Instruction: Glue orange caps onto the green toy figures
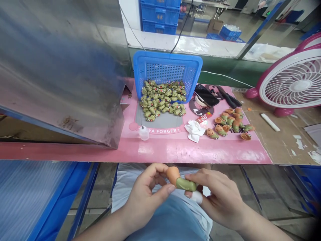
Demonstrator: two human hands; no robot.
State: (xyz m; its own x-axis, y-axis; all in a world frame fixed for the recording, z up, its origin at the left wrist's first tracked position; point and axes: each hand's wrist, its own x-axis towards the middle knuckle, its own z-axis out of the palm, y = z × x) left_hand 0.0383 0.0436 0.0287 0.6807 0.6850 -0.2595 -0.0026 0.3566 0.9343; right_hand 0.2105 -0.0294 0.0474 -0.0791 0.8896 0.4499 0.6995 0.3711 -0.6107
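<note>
Over my lap, in front of the table edge, both hands hold one small toy figure piece (pixel 185 184) with an orange rounded end and a green body. My left hand (pixel 147 190) pinches the orange end between thumb and fingers. Closed around the green end is my right hand (pixel 218 194), which has white tape on its thumb. Similar orange-and-green pieces (pixel 222 130) and loose orange cups (pixel 245 136) lie in a group on the right of the pink mat (pixel 213 152). Several green pieces (pixel 163 97) spill out of a tipped blue basket (pixel 168 58).
A metal housing (pixel 75 67) stands at the left. On the mat are a small clear bottle (pixel 143 133), a crumpled tissue (pixel 194 130), a phone (pixel 207 96) and dark-handled pliers (pixel 229 97). A pink-and-white fan (pixel 298 83) stands at the right.
</note>
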